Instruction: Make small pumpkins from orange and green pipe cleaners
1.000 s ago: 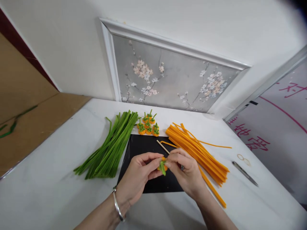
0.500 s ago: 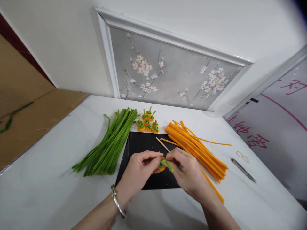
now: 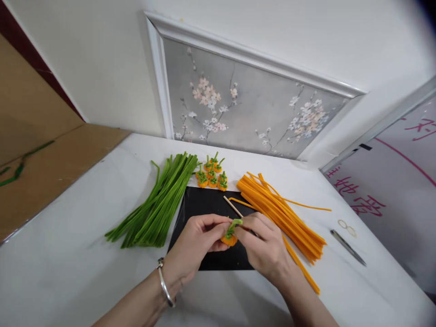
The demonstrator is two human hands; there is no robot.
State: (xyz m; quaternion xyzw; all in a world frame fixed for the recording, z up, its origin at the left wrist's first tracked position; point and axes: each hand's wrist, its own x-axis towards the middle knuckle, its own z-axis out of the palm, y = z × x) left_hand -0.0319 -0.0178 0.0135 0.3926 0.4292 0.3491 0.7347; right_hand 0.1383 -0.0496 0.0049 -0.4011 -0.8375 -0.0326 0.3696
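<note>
Above the black mat [image 3: 218,263], my left hand [image 3: 202,236] pinches a small orange pipe-cleaner pumpkin [image 3: 229,240] between thumb and fingers. From the pumpkin's top rises a green pipe-cleaner stem [image 3: 233,225], bent over toward the right. My right hand [image 3: 264,243] has its thumb and fingertips closed at the stem, touching the pumpkin's right side. Fingers partly cover the pumpkin's back. Beyond the mat stand several finished-looking orange pumpkins with green tops [image 3: 212,175], grouped closely.
A bundle of green pipe cleaners [image 3: 160,204] lies left of the mat. Orange pipe cleaners [image 3: 282,213] lie to the right, one touching the mat. A thin wooden stick [image 3: 232,206] rests on the mat. Farther right are a pen [image 3: 347,247] and clear rings [image 3: 347,227].
The pumpkin has tilted so more of its orange body shows. Its green stem, earlier pointing down to the right, now points up to the right. My right fingers have shifted around it.
</note>
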